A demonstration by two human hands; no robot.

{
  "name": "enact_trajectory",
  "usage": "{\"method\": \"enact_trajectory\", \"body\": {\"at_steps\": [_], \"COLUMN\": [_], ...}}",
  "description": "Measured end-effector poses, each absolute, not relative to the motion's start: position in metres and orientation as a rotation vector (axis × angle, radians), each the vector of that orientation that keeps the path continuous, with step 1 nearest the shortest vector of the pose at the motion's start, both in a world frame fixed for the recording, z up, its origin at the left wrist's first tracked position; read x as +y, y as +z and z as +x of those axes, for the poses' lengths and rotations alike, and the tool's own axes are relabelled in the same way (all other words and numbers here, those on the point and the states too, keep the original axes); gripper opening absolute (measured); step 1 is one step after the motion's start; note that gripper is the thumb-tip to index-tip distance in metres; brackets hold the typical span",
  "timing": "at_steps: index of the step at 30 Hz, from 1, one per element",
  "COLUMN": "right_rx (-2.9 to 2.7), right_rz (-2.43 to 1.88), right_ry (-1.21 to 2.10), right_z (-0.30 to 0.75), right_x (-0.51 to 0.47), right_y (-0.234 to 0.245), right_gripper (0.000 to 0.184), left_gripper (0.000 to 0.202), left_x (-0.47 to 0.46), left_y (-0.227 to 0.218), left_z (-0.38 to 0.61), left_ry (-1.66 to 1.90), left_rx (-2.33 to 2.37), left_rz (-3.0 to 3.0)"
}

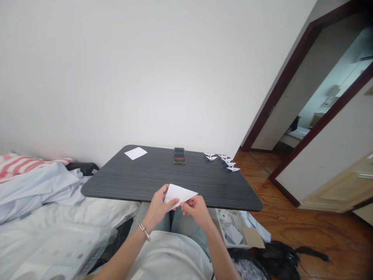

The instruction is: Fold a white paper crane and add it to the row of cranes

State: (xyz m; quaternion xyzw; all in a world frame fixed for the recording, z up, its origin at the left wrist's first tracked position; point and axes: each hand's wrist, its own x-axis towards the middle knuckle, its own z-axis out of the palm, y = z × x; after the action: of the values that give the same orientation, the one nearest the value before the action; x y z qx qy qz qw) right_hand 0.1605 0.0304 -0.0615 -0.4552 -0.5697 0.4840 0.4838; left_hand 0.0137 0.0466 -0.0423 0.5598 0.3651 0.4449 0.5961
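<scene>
A white sheet of paper [180,193], folded to a triangle-like shape, is held up over the front edge of the dark table [131,177]. My left hand [161,204] grips its left side, thumb on the front face and fingers behind. At the lower right edge, my right hand [194,205] pinches the paper between thumb and fingers. Several small folded paper birds [232,168] stand at the table's right back. Flat on the left back corner lies white paper [135,153].
A phone [179,155] rests at the back middle of the table, near the wall. Below the right side are a box of papers [233,233] and a black bag [278,258]. Bedding and clothes [43,190] lie to the left. A doorway opens at right.
</scene>
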Motion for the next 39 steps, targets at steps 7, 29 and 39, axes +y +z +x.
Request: {"method": "enact_trajectory", "body": {"at_steps": [7, 29, 39], "right_rx": [-1.362, -1.217, -1.199], "right_rz": [-1.098, -1.068, -1.091], "right_ry": [1.169, 1.058, 1.001], "right_z": [0.174, 0.199, 0.194], "right_x": [0.031, 0.034, 0.036], "right_y": [-0.056, -0.047, -0.052], "right_gripper": [0.012, 0.02, 0.025], "left_gripper": [0.037, 0.037, 0.042], "left_x": [0.045, 0.045, 0.043], "left_y": [-0.04, -0.043, -0.035], "left_z": [0.012, 0.008, 0.009], "left_ry": [1.01, 1.018, 1.014], "left_rx": [0.862, 0.874, 0.894], "left_rz": [1.289, 1.285, 1.132]}}
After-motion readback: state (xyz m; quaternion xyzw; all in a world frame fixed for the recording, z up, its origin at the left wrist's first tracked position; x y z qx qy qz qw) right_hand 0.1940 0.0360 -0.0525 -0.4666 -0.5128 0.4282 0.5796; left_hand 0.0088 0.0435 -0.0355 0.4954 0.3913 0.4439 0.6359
